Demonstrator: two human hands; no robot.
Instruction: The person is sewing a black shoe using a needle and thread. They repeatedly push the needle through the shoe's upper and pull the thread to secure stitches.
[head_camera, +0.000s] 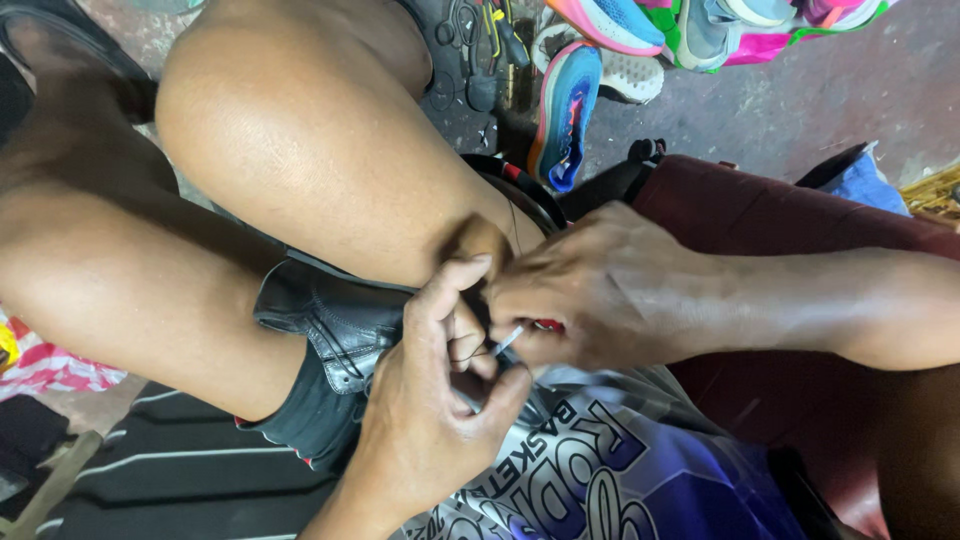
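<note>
Black leather shoe (335, 325) wedged under the knee; left hand (425, 420) and right hand (600, 290) meet at its right end, pinching a thin needle (508, 340).

- Grey concrete floor (800, 110), stained and worn
- Bright running shoes (565, 105) lie on the floor at the top, one blue-orange, others pink and green
- Dark hand tools (480, 50) lie just beside the shoes

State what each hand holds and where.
Right hand pinches a thin metal needle-like tool at its rear end. Left hand grips the black leather shoe by its edge.
</note>
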